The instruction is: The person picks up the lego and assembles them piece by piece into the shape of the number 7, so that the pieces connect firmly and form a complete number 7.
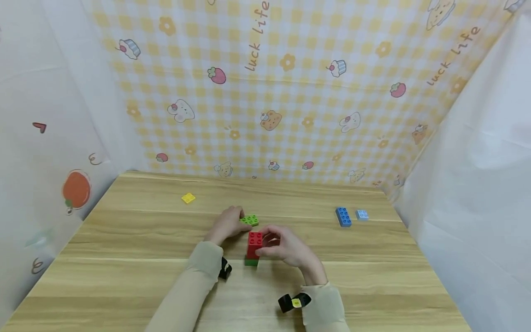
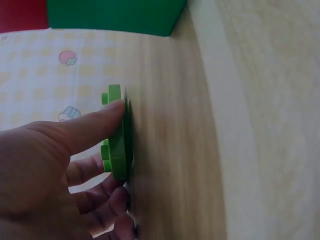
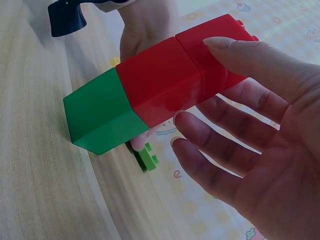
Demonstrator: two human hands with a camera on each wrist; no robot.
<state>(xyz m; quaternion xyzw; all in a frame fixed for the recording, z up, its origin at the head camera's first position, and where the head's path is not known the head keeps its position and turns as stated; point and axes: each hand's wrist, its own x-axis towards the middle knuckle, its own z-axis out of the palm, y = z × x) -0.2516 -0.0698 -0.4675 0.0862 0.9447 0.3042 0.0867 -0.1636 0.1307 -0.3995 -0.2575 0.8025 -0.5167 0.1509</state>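
Observation:
A thin light green studded brick (image 1: 250, 220) lies between the thumb and fingers of my left hand (image 1: 227, 224), which pinches it by its edges. In the left wrist view this light green brick (image 2: 117, 142) is right at the tabletop, studs up. Nearer me stands an upright stack: a dark green brick (image 3: 102, 112) at the bottom with two red bricks (image 3: 159, 80) on top. My right hand (image 1: 286, 246) holds the stack from the right, its thumb on the upper red brick and its fingers around the far side.
A thin yellow brick (image 1: 188, 198) lies at the back left of the wooden table (image 1: 137, 221). At the back right are a blue brick (image 1: 343, 216) and a small light blue brick (image 1: 362, 215). A checked cloth (image 1: 290, 92) hangs behind, with white cloths at both sides.

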